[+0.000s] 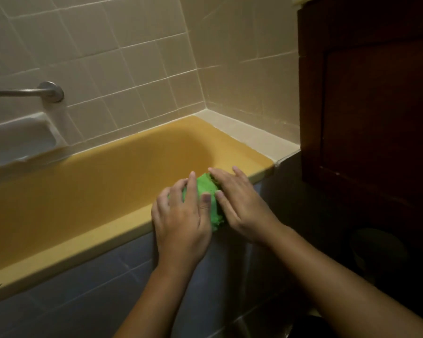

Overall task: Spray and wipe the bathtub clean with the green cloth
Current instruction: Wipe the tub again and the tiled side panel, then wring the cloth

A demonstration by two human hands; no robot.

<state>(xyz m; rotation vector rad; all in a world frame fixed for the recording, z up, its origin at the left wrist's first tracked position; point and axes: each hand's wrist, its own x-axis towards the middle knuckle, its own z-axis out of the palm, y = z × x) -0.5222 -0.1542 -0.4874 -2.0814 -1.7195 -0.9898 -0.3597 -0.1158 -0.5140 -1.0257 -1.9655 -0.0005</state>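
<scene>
The left hand (pixel 181 215) curls its grip round the bunched green cloth (pixel 206 191) on the near rim of the bathtub (pixel 83 247), while the right hand (pixel 239 203) presses it flat-fingered from the other side, the cloth's long axis lying across the rim between both hands.
</scene>
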